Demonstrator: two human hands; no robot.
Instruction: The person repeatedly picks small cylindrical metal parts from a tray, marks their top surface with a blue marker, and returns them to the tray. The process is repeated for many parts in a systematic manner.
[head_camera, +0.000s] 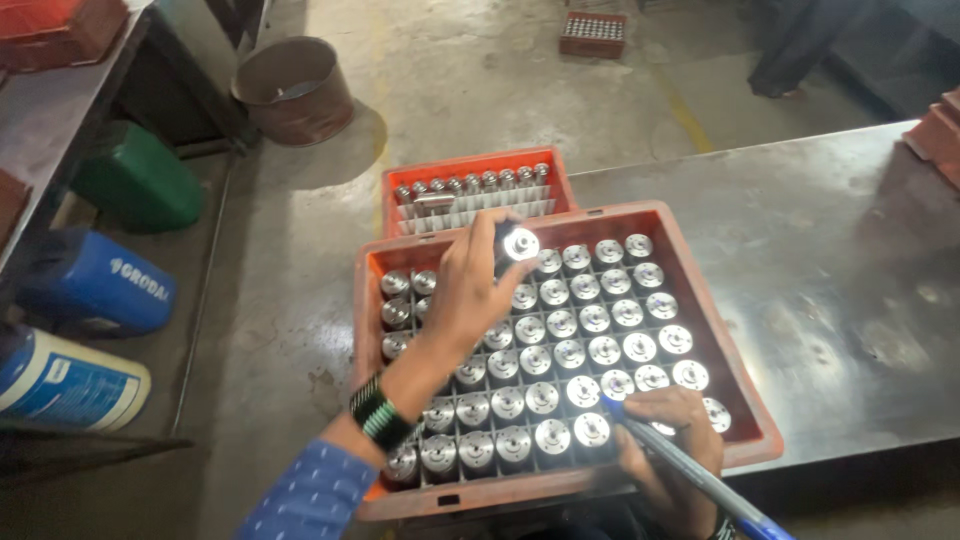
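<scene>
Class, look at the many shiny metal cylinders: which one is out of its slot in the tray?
The metal cylinder gripped in the left hand, raised above the near orange tray; all others sit in slots.

left hand (470, 290) lifting metal cylinder (518, 243), right hand (672, 440) holding pen (690, 470)

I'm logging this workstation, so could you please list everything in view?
Near crate: one, orange-red, on the table edge, its grid full of parts.
Metal parts: dozens, shiny silver, round-topped, upright in the grid.
Far crate: one, orange-red, behind the first, holding a row of similar parts.
Table: one, dark steel, right.
Bucket: one, brown, on the floor.
Jugs: green, blue, and white-and-blue, lying at left.
Small crate: one, red, far floor.
Left hand: lifts one metal part; banded wrist, blue sleeve.
Right hand: holds a blue pen.
</scene>
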